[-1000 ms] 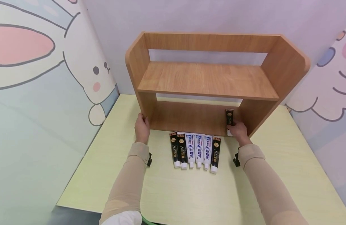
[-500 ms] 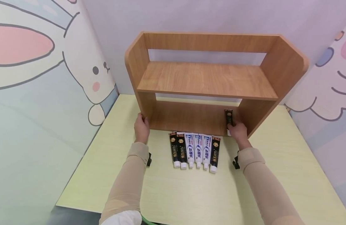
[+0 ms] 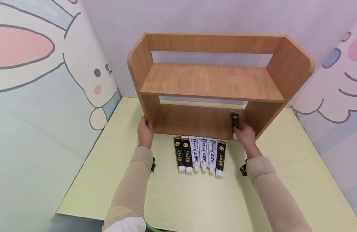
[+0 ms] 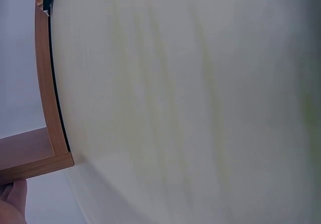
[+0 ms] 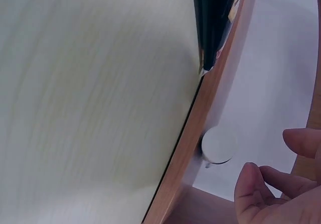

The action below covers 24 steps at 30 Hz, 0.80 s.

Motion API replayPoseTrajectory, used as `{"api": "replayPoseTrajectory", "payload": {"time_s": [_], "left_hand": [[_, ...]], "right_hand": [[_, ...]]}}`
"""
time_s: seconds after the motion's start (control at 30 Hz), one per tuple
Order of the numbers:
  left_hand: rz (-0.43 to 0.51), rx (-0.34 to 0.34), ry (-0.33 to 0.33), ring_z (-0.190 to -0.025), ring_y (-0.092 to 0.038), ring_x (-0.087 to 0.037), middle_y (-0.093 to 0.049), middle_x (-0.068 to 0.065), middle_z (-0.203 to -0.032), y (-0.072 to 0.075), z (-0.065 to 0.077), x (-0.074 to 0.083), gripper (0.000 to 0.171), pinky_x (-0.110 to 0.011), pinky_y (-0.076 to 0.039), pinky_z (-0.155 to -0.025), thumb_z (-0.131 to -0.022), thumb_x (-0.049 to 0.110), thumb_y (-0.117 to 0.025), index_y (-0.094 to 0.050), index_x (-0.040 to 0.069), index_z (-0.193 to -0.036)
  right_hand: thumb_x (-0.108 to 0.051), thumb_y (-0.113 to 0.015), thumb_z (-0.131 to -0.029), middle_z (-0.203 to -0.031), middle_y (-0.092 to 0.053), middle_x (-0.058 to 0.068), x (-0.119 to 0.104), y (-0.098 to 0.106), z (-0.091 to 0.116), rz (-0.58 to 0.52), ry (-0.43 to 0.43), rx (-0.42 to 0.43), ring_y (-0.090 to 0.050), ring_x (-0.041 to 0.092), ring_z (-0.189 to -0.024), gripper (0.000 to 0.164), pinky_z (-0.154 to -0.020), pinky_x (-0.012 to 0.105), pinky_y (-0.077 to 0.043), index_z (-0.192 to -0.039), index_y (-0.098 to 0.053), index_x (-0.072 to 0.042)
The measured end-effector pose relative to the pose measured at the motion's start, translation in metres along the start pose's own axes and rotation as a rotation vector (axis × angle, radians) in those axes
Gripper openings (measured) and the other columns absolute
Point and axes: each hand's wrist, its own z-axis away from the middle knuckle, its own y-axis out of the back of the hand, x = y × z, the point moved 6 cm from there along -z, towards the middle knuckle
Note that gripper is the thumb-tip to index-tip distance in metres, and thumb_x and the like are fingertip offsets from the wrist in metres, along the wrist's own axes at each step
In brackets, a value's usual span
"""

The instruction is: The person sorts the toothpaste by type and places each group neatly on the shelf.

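Inside the wooden shelf's lower level, near its right side, lies a black toothpaste tube (image 3: pixel 234 120) with its white cap (image 5: pixel 219 144) towards the front. Beside it is my right hand (image 3: pixel 246 136), its thumb overlapping the tube in the head view. The right wrist view shows those fingertips (image 5: pixel 249 179) apart from the cap. My left hand (image 3: pixel 145 133) rests at the front edge of the shelf's left side panel (image 4: pixel 37 168), touching it from the outer side. Part of that hand falls outside the left wrist view.
In front of the two-level wooden shelf (image 3: pixel 213 82), several toothpaste tubes lie in a row on the pale table (image 3: pixel 195 199). White tubes (image 3: pixel 203 154) sit in the middle, with black tubes (image 3: pixel 221 158) at both ends. Cartoon-painted walls (image 3: pixel 36 129) flank the table.
Head view drifts slightly. My right hand shifts a little to the right relative to the black toothpaste tube, which stays on the shelf. My left hand keeps its place at the side panel.
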Motion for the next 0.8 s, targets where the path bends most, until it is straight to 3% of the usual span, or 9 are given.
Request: {"api": "replayPoseTrajectory", "payload": {"time_s": [0.13, 0.27, 0.37, 0.57, 0.8], "left_hand": [[-0.017, 0.010, -0.018, -0.092, -0.057, -0.033, -0.058, -0.017, -0.101, 0.000, -0.001, -0.001, 0.019, -0.046, -0.048, -0.078, -0.102, 0.014, -0.051, -0.050, 0.000, -0.116], [-0.016, 0.013, -0.015, -0.090, -0.056, -0.032, -0.057, -0.017, -0.098, 0.000, -0.001, -0.002, 0.018, -0.046, -0.048, -0.076, -0.102, 0.014, -0.052, -0.050, 0.000, -0.114], [-0.019, 0.011, -0.011, -0.091, -0.056, -0.032, -0.057, -0.017, -0.099, 0.000, -0.001, -0.002, 0.018, -0.047, -0.048, -0.077, -0.102, 0.013, -0.051, -0.050, 0.000, -0.115], [-0.015, 0.000, 0.000, -0.096, -0.057, -0.031, -0.058, -0.017, -0.105, -0.001, 0.000, -0.002, 0.021, -0.047, -0.049, -0.080, -0.103, 0.014, -0.050, -0.050, 0.001, -0.120], [0.005, -0.005, 0.008, -0.101, -0.058, -0.031, -0.059, -0.017, -0.112, 0.000, 0.001, -0.001, 0.024, -0.047, -0.049, -0.083, -0.103, 0.014, -0.051, -0.050, 0.001, -0.123]], "right_hand": [[-0.025, -0.049, -0.100, -0.127, -0.049, 0.031, -0.003, -0.004, 0.009, 0.032, -0.005, -0.044, -0.047, 0.041, -0.108, 0.048, -0.088, 0.053, -0.044, -0.134, -0.046, 0.009], [-0.024, -0.050, -0.100, -0.133, -0.046, 0.031, -0.006, -0.010, 0.016, 0.062, -0.014, -0.100, -0.046, 0.041, -0.114, 0.054, -0.092, 0.052, -0.043, -0.140, -0.040, 0.012], [-0.023, -0.049, -0.100, -0.133, -0.047, 0.031, -0.010, -0.013, 0.020, 0.092, -0.009, -0.120, -0.047, 0.040, -0.111, 0.053, -0.090, 0.051, -0.044, -0.140, -0.041, 0.012], [-0.022, -0.048, -0.099, -0.116, -0.055, 0.028, -0.015, -0.021, 0.031, 0.146, 0.020, -0.168, -0.051, 0.037, -0.095, 0.044, -0.076, 0.046, -0.046, -0.128, -0.054, 0.010], [-0.024, -0.055, -0.098, -0.119, -0.052, 0.028, -0.017, -0.035, 0.044, 0.157, -0.014, -0.253, -0.052, 0.037, -0.098, 0.050, -0.080, 0.046, -0.048, -0.133, -0.049, 0.012]]}}
